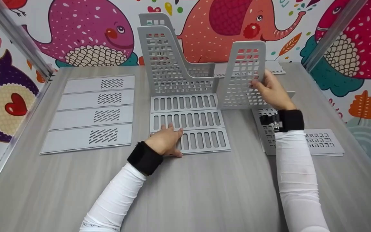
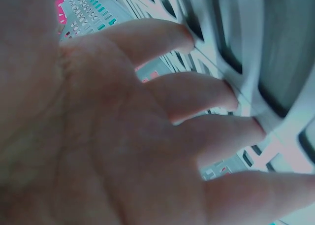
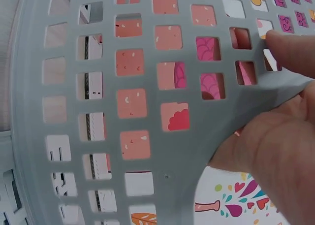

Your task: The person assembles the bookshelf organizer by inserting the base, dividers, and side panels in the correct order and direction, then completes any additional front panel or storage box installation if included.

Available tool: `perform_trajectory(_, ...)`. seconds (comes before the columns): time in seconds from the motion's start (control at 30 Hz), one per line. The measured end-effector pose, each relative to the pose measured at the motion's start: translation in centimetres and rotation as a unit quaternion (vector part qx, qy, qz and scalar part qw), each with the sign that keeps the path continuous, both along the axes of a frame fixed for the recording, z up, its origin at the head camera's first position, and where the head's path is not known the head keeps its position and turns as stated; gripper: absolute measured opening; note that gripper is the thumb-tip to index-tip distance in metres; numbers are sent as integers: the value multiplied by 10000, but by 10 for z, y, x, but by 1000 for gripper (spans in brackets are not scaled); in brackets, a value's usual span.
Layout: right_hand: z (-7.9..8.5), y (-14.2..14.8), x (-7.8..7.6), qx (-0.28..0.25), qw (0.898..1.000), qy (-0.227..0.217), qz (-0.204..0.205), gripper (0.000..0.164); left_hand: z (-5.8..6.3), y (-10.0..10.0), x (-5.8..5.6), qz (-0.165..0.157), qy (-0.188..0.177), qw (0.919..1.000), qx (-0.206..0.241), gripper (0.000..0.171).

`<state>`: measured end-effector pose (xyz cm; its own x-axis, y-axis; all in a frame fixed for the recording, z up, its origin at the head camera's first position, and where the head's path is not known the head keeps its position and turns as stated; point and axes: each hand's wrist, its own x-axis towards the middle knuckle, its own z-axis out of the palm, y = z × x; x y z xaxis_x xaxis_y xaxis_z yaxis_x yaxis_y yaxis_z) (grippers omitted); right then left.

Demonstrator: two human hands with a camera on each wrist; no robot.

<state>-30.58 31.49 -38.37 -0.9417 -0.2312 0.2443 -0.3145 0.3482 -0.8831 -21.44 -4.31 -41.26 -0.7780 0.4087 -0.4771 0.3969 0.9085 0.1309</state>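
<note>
My right hand pinches the curved edge of a grey perforated plastic side panel, thumb on its near face and fingers behind. This panel stands upright, tall end up, at the back right corner of the slotted panels. In the right wrist view the thumb lies over the square holes of the side panel. My left hand rests, fingers spread, on the front slotted panel. The left wrist view shows fingertips touching the bars of the slotted panel. Two similar upright panels stand at the back left.
On the left lie several flat grey panels with slanted slits, side by side. More perforated pieces lie under and beside my right forearm, with small flat panels to their right. Behind the table rises a printed wall.
</note>
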Motion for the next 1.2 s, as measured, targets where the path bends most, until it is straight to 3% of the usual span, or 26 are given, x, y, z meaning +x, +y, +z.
perform_trajectory(0.13, -3, -9, -2, -1, 9997, 82, 219, 39, 0, 0, 0, -4, -20, 10000, -1, 95)
perform_trajectory(0.5, -6, -39, -4, 378, 9991, 91, 161, 37, 2, -5, 0, 61, 54, 10000, 47, 96)
perform_trajectory(0.63, -3, -27, -1, 1187, 9928, 68, -138, 43, 1, -3, 1, 98, 12, 9999, 66, 96)
perform_trajectory(0.7, 2, -16, 3, 1769, 9831, -42, -470, 51, 1, -2, 1, 134, 5, 9999, 57, 96)
perform_trajectory(0.77, 7, 0, 9, 2377, 9668, -297, -890, 62, 0, 0, 1, 156, -4, 9999, 34, 97)
perform_trajectory(0.87, 14, 22, 18, 2967, 9393, -1037, -1376, 81, 1, 1, 0, 174, -26, 9998, 9, 97)
perform_trajectory(0.97, 14, 38, 21, 3361, 9139, -1737, -1474, 92, 3, 1, 0, 148, -18, 9999, 22, 97)
perform_trajectory(1.1, 8, 40, 17, 3571, 9000, -2239, -1114, 90, 3, 0, 0, 132, 36, 9999, 9, 96)
perform_trajectory(1.2, 2, 32, 13, 3623, 8973, -2294, -1051, 85, 2, -1, 1, 154, 43, 9999, 32, 96)
